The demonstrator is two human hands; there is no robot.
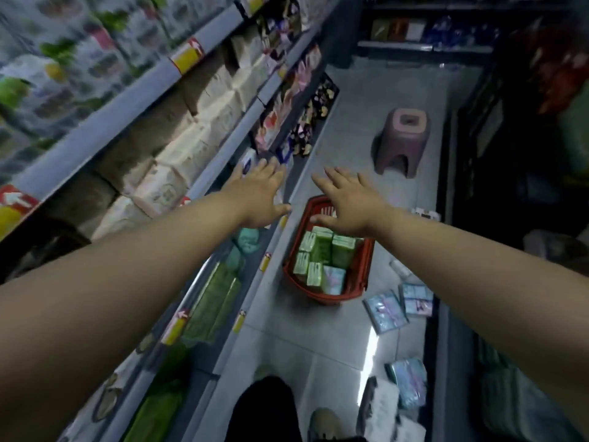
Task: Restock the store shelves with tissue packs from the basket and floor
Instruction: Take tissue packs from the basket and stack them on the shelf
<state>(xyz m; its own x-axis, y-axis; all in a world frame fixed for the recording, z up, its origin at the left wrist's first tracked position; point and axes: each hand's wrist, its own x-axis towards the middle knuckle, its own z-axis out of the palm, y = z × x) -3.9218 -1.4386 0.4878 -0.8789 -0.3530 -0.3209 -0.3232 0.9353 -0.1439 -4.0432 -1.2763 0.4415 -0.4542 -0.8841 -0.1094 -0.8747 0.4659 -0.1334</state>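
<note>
A red basket (366, 266) stands on the grey floor beside the shelves, holding several green tissue packs (322, 250) and one pale blue pack. Light blue tissue packs (387, 311) lie loose on the floor to the basket's right, and more (409, 381) sit nearer my feet. My left hand (259, 194) is stretched out flat with fingers spread, over the edge of a lower shelf (229, 145), holding nothing. My right hand (349, 202) is also flat and spread, hovering above the basket's far end, empty.
Stocked shelves (134, 100) with pale tissue bundles run along the left. A purple plastic stool (400, 141) stands on the aisle floor beyond the basket. Dark racks line the right side. My leg and shoe (323, 422) are at the bottom.
</note>
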